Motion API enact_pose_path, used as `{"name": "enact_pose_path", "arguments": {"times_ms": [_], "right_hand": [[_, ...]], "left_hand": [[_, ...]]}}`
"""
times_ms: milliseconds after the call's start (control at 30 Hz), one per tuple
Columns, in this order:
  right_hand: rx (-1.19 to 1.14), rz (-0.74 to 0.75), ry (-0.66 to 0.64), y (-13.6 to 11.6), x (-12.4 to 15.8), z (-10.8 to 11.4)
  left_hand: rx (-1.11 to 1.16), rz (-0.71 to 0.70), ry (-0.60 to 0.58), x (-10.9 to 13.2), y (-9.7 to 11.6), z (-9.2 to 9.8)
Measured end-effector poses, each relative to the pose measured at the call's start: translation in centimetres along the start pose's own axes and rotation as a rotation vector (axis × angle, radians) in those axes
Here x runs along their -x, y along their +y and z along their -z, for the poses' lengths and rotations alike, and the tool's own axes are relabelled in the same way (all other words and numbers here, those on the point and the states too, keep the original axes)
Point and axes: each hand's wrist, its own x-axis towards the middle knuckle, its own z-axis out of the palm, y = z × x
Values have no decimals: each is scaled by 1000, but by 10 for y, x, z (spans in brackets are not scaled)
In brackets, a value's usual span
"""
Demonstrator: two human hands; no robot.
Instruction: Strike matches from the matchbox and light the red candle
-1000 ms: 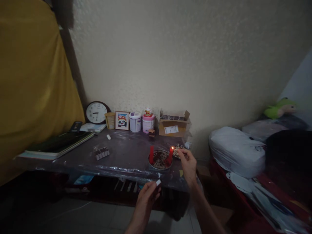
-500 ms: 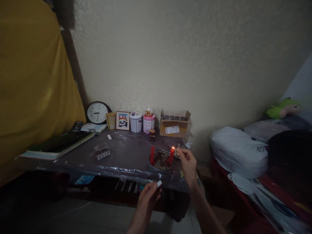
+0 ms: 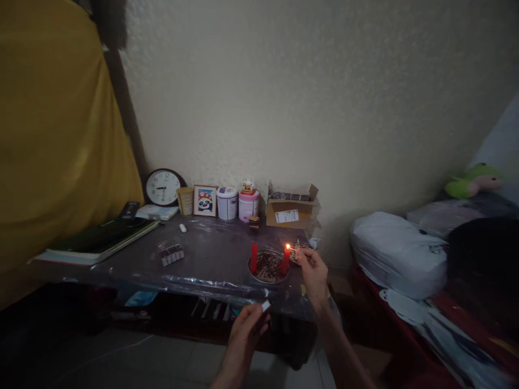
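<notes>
Between the thumb and fingers of my right hand (image 3: 313, 270) is a thin match, its tip at the flame (image 3: 287, 246) on top of the right red candle (image 3: 286, 260). The left red candle (image 3: 253, 258) stands upright with no flame. Both candles are in a round metal tin (image 3: 267, 280) with dark and pale bits inside. My left hand (image 3: 248, 327), lower and in front of the table edge, grips a small matchbox (image 3: 266, 307), mostly covered by the fingers. Just behind my right fingers sits a second round dish (image 3: 295, 254) of match-like sticks, partly hidden.
Along the wall stand a clock (image 3: 162, 187), a woven cup (image 3: 185, 201), a framed panda picture (image 3: 205, 201), two canisters (image 3: 227, 204) and an open cardboard box (image 3: 288, 215). A pack of small boxes (image 3: 172, 254) lies on the plastic-covered table (image 3: 211, 259). White bags (image 3: 397, 248) are piled at right.
The flame at the right candle looks slightly larger and brighter. Both hands hold nearly the same positions; the view has shifted very slightly.
</notes>
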Motion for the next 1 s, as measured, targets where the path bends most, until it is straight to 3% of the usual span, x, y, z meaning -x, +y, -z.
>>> {"name": "enact_pose_path", "arguments": {"times_ms": [467,633,733,800,900,1000], "right_hand": [[-44,-64,-2,-19,-6,12],[-198,-110,8,-59,-17,30],[-368,-87,-115,-82,-25,53],[-278,-72,-115,-83,-28,67],[55,-110,-122,-70,-28,82],[97,-110,-100,-62,-24,92]], "left_hand": [[-6,5,-1,4,3,-4],[41,11,-16,3,2,-1],[50,15,-21,4,2,-2],[40,22,-12,5,3,-3],[23,27,-15,8,3,-4],[13,27,-25,9,3,-5]]}}
